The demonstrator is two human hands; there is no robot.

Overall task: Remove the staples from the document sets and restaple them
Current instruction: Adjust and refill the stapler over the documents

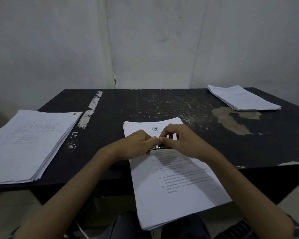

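Black, scuffed table (162, 104) set against a pale wall (145, 40). The central document set (176, 183) is laid across the table's near edge, with its lower part overhanging. Directly above the document set, the left hand (136, 144) and right hand (181, 144) are held fingertip to fingertip, fingers curled, with a small metal tool (160, 147) gripped between them. A second paper stack (29, 144) is seen left of the document set, and a third stack (243, 98) far right of it.

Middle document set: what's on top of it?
The left hand and right hand meet above the middle document set, together holding a small metal tool. Fingers cover most of it, so its type and any staple are hidden.
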